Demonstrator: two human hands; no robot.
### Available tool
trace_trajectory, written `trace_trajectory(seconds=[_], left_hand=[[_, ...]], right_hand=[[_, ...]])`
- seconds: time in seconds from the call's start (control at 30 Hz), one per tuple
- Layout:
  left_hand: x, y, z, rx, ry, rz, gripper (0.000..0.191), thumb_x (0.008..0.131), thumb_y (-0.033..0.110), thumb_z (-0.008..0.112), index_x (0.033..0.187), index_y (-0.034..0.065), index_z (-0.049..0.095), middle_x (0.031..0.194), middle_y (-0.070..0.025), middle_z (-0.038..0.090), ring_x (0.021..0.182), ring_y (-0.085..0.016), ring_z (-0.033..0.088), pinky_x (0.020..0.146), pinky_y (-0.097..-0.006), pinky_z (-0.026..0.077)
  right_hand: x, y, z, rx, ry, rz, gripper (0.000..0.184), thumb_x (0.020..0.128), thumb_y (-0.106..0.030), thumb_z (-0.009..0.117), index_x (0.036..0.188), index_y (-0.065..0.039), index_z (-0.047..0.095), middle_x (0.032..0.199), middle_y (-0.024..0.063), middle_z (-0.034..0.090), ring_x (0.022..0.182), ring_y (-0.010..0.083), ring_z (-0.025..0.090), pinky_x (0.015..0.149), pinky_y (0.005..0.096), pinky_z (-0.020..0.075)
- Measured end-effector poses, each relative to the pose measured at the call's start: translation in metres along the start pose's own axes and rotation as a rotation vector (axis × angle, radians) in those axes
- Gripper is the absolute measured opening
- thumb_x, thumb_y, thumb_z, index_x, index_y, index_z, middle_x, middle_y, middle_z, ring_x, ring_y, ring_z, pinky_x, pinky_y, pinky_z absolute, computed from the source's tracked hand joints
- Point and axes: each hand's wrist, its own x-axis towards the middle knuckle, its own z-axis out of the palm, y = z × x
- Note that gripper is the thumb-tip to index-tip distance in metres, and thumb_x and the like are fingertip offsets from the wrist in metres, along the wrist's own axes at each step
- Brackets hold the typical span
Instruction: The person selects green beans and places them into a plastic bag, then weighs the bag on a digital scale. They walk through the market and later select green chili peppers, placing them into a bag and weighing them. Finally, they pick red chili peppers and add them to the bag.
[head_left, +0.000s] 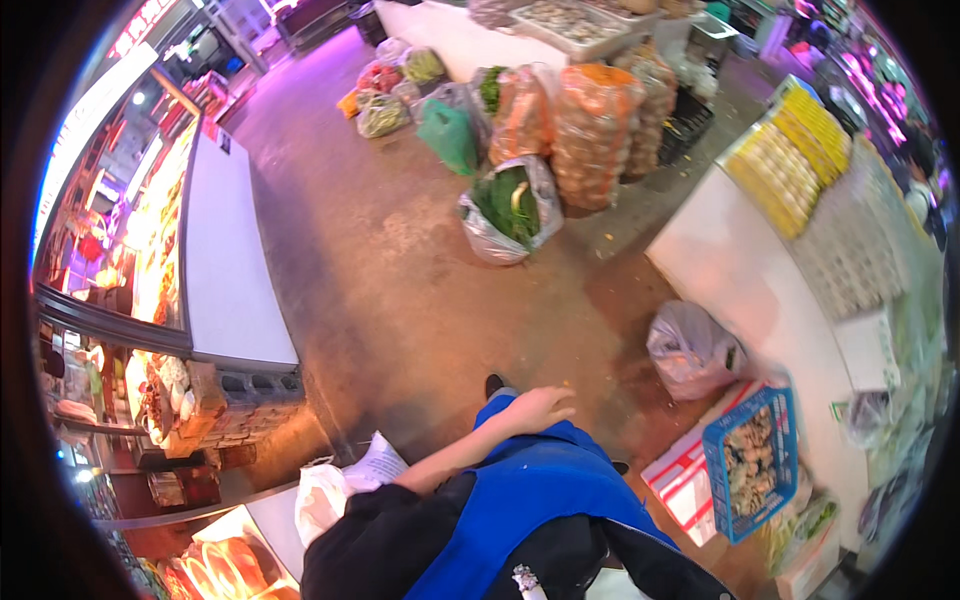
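Note:
My left hand (538, 410) hangs over the front of a blue apron (536, 476), its fingers apart and holding nothing. My right hand is out of view; only a dark sleeve shows at the lower right. A lit cigarette (529, 583) with an ash tip juts up at the bottom edge. On the floor before me stands a grey plastic bag of green leafy vegetables (506, 217). Behind it are mesh sacks of round produce (596, 139) and a green plastic bag (447, 135).
At right, a white counter (739, 247) bears egg trays (780, 172). Beside it lie a tied plastic bag (690, 349) and a blue crate (787, 450) on a box. A white-sided display counter (229, 255) stands at left, with white sacks (375, 461) near my arm.

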Motion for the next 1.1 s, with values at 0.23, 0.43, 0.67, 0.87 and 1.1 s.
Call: trace_trajectory(seconds=[0.23,0.43,0.67,0.87,1.1], left_hand=[[-0.111,-0.167,-0.178,0.007,0.252,-0.514,0.046,0.092,0.041,0.062,0.119,0.0053,0.066,0.104,-0.0197,0.07,0.102,-0.037,0.066,0.087,-0.0452,0.053],[-0.118,-0.237,-0.309,-0.049,0.572,-0.573,0.045,0.091,0.039,0.064,0.121,0.0059,0.064,0.1,-0.0187,0.07,0.097,-0.037,0.067,0.084,-0.045,0.053],[-0.128,-0.385,-0.354,-0.392,0.566,-0.803,0.044,0.093,0.041,0.062,0.114,0.0039,0.068,0.104,-0.0212,0.071,0.1,-0.033,0.068,0.087,-0.0405,0.053],[-0.284,-0.509,-0.366,-0.631,0.536,-1.394,0.046,0.093,0.042,0.062,0.105,-0.0012,0.07,0.093,-0.0202,0.071,0.081,-0.031,0.07,0.07,-0.0397,0.055],[-0.271,-0.619,-0.434,-1.527,1.079,-1.394,0.042,0.097,0.037,0.059,0.11,-0.0028,0.06,0.081,-0.0195,0.068,0.062,-0.029,0.066,0.053,-0.0368,0.053]], right_hand=[[0.038,-0.253,0.113,-0.27,-0.053,-0.172,0.021,0.096,-0.023,0.063,0.09,-0.004,0.066,0.076,0.009,0.066,0.061,0.0197,0.063,0.052,0.0327,0.0515],[0.074,-0.42,0.174,-0.398,-0.032,0.035,0.02,0.093,-0.023,0.066,0.092,-0.003,0.067,0.079,0.0114,0.069,0.061,0.0209,0.066,0.053,0.0343,0.0537],[0.18,-0.587,0.263,-0.981,-0.095,0.224,0.016,0.09,-0.022,0.065,0.09,-0.007,0.071,0.076,0.0111,0.07,0.067,0.0235,0.069,0.058,0.0381,0.0559],[0.19,-0.942,0.475,-1.035,0.096,-0.821,0.039,0.089,-0.041,0.061,0.093,-0.003,0.072,0.091,0.0216,0.071,0.09,0.0401,0.068,0.08,0.0475,0.0536],[0.141,-1.265,0.698,-0.657,-0.185,-0.997,0.027,0.091,-0.031,0.067,0.094,-0.005,0.071,0.078,0.007,0.071,0.072,0.0158,0.067,0.068,0.0312,0.0523]])
